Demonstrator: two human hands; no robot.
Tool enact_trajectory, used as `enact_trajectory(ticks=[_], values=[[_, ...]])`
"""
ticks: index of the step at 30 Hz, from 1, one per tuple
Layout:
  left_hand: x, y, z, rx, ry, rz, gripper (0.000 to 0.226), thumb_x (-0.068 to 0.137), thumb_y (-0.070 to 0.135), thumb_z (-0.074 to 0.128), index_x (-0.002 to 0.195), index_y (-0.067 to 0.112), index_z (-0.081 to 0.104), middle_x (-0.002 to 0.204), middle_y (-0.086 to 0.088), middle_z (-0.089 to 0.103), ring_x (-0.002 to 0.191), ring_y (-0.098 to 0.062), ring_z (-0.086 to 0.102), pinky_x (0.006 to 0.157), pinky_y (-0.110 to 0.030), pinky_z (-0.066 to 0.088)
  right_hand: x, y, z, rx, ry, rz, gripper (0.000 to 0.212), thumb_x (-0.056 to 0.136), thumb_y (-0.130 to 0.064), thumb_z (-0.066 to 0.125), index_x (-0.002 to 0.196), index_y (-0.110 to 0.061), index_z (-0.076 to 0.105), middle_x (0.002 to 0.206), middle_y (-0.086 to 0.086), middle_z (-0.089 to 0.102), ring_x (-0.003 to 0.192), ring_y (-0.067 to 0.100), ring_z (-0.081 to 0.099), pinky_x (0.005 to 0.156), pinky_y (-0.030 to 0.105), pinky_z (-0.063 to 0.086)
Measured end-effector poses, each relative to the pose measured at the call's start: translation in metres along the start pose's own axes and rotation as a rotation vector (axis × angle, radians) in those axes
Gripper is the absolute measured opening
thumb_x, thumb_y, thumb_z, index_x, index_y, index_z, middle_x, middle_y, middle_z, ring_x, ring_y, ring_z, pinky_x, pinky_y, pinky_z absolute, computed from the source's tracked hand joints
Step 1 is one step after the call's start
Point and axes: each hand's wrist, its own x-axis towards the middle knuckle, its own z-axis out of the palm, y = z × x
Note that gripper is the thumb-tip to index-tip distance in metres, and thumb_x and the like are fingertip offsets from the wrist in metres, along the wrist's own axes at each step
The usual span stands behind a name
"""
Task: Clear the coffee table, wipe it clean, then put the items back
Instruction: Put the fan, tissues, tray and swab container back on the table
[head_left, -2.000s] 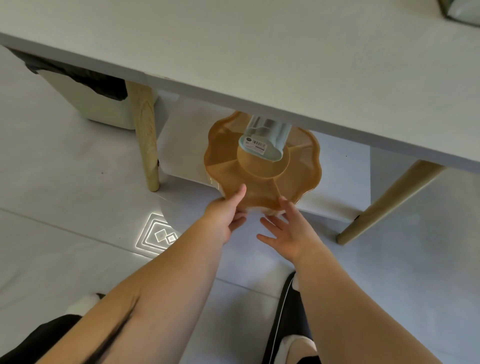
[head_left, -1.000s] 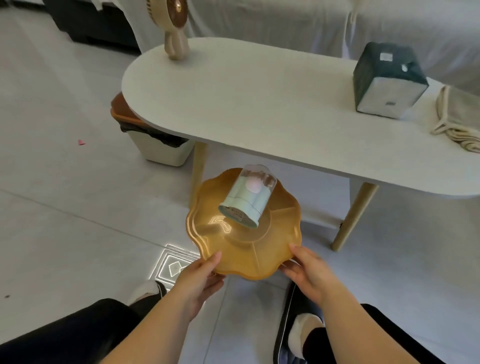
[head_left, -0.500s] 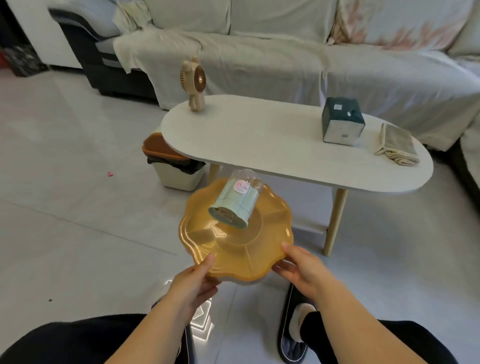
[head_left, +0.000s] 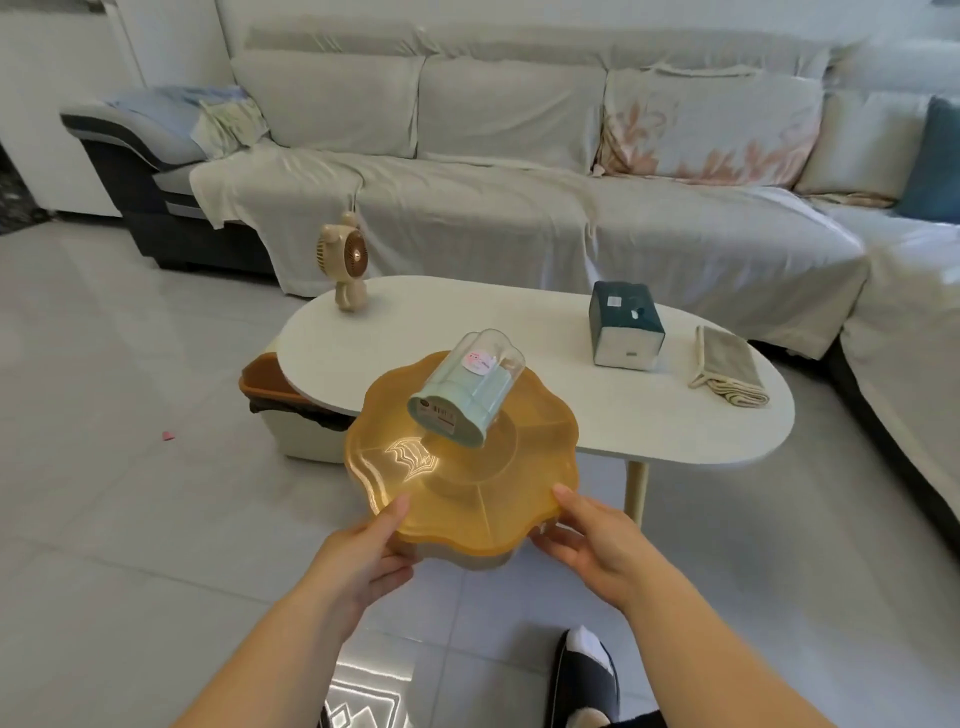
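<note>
Behind the white coffee table (head_left: 597, 415) runs a long covered sofa (head_left: 519, 156). Both hands hold an amber snack tray (head_left: 457, 467) in the air by its near rim, left hand (head_left: 363, 561) and right hand (head_left: 597, 540) closed on opposite sides, thumbs on top. Just beyond the grip a small mint container (head_left: 465, 395) lies tipped on the tray. Smooth, stiff plastic probably means it slides; keeping the tray level looks wise.

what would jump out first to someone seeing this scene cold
The amber scalloped tray, held at its near rim by the left hand and right hand, with a mint canister lying tilted on it. Behind it, the white oval coffee table carries a small fan at its left end, and a dark tissue box and folded cloth on its right.
</note>
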Motion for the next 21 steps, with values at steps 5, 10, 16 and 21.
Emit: enact_trajectory(ticks=[5, 10, 16, 21], values=[[0.034, 0.018, 0.016, 0.000, -0.004, -0.006, 0.029, 0.081, 0.037, 0.058, 0.080, 0.008, 0.058, 0.085, -0.012, 0.063, 0.081, -0.021, 0.061, 0.070, -0.029, 0.048, 0.029, -0.020, -0.001, -0.031, 0.018, -0.002, 0.014, 0.090, -0.016, 0.052, 0.090, -0.004, 0.059, 0.083, 0.012, 0.064, 0.079, 0.024, 0.063, 0.068, 0.030, 0.051], [0.067, 0.031, 0.031, -0.028, 0.013, -0.009, 0.027, 0.080, 0.034, 0.060, 0.077, 0.007, 0.058, 0.081, -0.011, 0.062, 0.076, -0.020, 0.060, 0.063, -0.027, 0.048, 0.059, -0.031, -0.009, -0.083, 0.033, -0.007, 0.015, 0.090, -0.018, 0.051, 0.088, -0.006, 0.059, 0.088, 0.011, 0.066, 0.086, 0.022, 0.063, 0.075, 0.032, 0.049], [0.103, 0.044, 0.040, -0.013, 0.023, 0.008, 0.026, 0.081, 0.034, 0.059, 0.075, 0.009, 0.060, 0.078, -0.007, 0.066, 0.076, -0.019, 0.061, 0.060, -0.026, 0.047, 0.084, -0.045, -0.012, -0.270, 0.064, 0.008, 0.021, 0.087, -0.029, 0.054, 0.085, -0.009, 0.060, 0.090, 0.010, 0.067, 0.087, 0.017, 0.064, 0.074, 0.025, 0.054], [0.120, 0.058, 0.042, 0.048, 0.052, 0.036, 0.030, 0.079, 0.040, 0.058, 0.074, 0.011, 0.059, 0.077, -0.006, 0.066, 0.072, -0.018, 0.062, 0.054, -0.023, 0.049, 0.087, -0.053, -0.004, -0.495, 0.193, -0.026, 0.034, 0.084, -0.042, 0.056, 0.082, -0.008, 0.060, 0.080, 0.011, 0.068, 0.069, 0.017, 0.069, 0.055, 0.020, 0.057]])
